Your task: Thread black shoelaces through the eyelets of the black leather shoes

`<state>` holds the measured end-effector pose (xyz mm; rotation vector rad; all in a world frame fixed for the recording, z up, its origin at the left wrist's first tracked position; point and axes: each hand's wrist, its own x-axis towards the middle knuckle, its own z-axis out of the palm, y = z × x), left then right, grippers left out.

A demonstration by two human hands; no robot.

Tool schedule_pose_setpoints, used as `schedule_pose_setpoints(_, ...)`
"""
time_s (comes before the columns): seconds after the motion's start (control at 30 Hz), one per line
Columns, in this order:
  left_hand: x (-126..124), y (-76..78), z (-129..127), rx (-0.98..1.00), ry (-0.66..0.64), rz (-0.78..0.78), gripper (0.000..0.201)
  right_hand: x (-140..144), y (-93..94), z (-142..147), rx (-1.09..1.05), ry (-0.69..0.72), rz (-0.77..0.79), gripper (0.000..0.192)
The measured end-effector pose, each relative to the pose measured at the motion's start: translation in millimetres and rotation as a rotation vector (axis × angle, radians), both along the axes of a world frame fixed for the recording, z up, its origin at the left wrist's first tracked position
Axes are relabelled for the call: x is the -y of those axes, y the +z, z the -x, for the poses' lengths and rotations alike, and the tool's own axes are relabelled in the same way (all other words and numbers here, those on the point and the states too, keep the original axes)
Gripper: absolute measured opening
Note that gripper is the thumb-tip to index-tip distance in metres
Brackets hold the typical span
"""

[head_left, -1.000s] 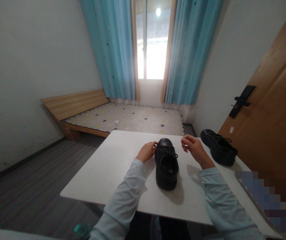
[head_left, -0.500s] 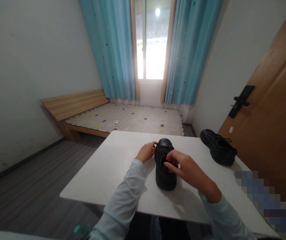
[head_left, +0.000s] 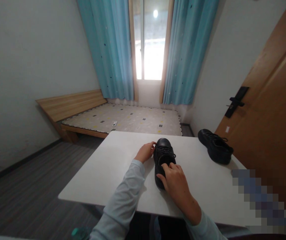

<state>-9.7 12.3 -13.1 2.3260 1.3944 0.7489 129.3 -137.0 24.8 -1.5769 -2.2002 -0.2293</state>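
Note:
A black lace-up shoe stands on the white table in front of me, toe pointing away and laces on top. My left hand is at the shoe's left side near the toe, with its fingertips pressed against it. Over the heel end is my right hand, its fingers curled at the shoe's opening and the thumb by the left rim. That hand hides much of the heel and the right side of the shoe.
A second black shoe sits at the right edge of the white table. Beyond the table is a low bed with a small white remote-like object on it. A wooden door stands at the right.
My right hand has moved back toward me, from the laces to the heel end of the shoe. The left hand keeps its place on the shoe.

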Motion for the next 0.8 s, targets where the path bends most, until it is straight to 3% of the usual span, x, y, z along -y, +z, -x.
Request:
schedule_pose_setpoints(0.27,1,1.5,0,0.003,0.007,-0.004,0.03,-7,8.3,-10,-0.013,0.052,0.087,0.008)
schedule_pose_setpoints(0.5,1,2.1,4,0.013,0.012,-0.018,0.03,-17,29.3,-34,-0.084,0.058,0.136,0.014)
schedule_pose_setpoints(0.8,3,4.3,4,0.004,0.037,0.007,0.031,-39,46.0,-75,-0.094,0.057,-0.014,0.016)
